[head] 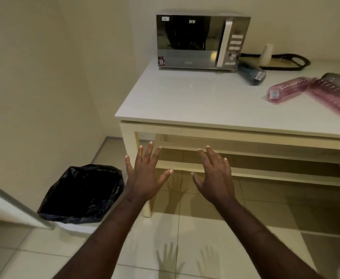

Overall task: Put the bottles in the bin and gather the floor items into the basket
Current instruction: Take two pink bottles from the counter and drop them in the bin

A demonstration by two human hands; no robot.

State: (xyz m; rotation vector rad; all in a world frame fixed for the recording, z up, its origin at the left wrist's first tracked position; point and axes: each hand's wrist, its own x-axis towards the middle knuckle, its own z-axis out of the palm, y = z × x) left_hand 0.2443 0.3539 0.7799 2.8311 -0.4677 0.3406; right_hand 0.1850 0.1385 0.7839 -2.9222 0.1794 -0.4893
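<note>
Floor: pale tiles [195,228]; shadows of both hands fall on them near the bottom edge.
Left hand [145,178]: palm down, fingers spread wide, empty, held in the air in front of the table's corner leg.
Right hand [215,178]: palm down, fingers spread, empty, level with the left, apart from it.
Bin [80,194]: on the floor left of the table, by the wall, lined with a black bag, mouth open; contents too dark to tell.
Table [185,101]: white top, pale frame with a lower shelf.
Pink bottles [314,93]: clear pink plastic, lying on their sides at the right of the tabletop, partly cut off by the frame edge.
Dark bottle [250,74]: lying on its side just beside the microwave's right front corner.
Microwave [201,42]: silver, door closed, at the back left of the tabletop.
White cup stack [266,54]: upright, behind the dark bottle, beside a dark-rimmed tray [286,61].
</note>
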